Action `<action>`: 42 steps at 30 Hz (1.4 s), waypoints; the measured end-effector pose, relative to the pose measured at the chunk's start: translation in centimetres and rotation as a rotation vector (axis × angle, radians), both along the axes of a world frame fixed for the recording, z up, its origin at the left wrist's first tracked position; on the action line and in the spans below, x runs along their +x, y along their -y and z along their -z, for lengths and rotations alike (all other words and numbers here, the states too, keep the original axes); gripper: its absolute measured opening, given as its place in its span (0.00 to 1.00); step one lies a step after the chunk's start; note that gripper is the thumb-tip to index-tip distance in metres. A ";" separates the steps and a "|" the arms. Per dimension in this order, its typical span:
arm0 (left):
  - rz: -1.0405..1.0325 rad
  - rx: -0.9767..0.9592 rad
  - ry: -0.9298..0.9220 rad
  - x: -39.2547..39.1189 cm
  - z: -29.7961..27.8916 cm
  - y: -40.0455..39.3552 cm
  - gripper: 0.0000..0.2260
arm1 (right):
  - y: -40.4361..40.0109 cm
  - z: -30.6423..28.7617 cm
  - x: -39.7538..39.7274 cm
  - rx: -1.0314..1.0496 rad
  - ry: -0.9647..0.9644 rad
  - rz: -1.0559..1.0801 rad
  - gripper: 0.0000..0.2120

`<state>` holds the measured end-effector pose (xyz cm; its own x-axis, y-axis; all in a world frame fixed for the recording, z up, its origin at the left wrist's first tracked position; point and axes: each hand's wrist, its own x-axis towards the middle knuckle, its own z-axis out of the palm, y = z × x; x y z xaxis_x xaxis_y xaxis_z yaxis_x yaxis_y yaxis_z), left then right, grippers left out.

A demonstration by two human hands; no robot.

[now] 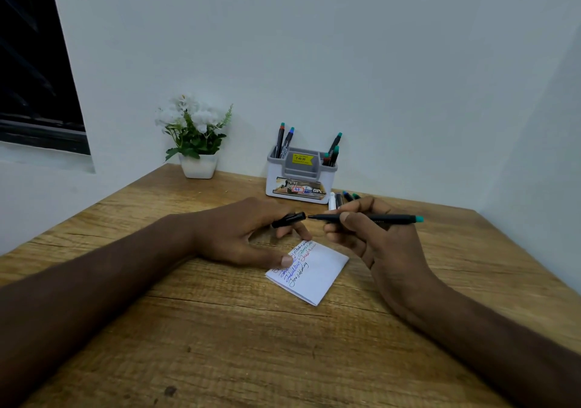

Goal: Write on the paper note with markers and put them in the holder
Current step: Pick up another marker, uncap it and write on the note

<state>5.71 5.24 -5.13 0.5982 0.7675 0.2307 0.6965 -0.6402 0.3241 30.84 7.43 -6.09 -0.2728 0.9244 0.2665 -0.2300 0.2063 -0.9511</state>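
two hands: yours, both just above the paper note [309, 274]
left hand [251, 234]: pinches the black cap [288, 220], thumb on the note
right hand [374, 237]: grips the marker [364, 218], tip facing the cap

bench [220, 329]: rough grained wood, matt | note [317, 277]: smooth white paper | holder [300, 176]: glossy plastic | marker [371, 218]: matt black plastic

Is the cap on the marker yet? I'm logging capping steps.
No, the left hand holds the cap apart from the marker tip.
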 end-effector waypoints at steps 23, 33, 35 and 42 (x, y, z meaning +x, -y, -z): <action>-0.224 0.396 -0.298 2.0 0.9 -0.3 0.15 | -0.6 1.0 0.1 0.188 0.266 -0.017 0.07; -0.148 0.418 -0.085 1.8 1.6 -1.1 0.12 | -0.2 0.7 -0.1 0.153 0.367 -0.026 0.15; -0.182 0.435 0.023 1.0 1.7 -1.6 0.11 | -0.1 0.8 -0.3 0.135 0.451 -0.067 0.19; -0.541 0.577 0.407 -0.4 -1.4 -5.2 0.07 | -0.2 0.9 -0.1 0.179 0.574 -0.107 0.08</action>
<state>5.33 10.46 -3.77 -0.0252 0.6195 0.7846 0.8519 -0.3974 0.3411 30.78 7.65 -7.02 -0.5079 0.8384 0.1977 0.2806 0.3780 -0.8822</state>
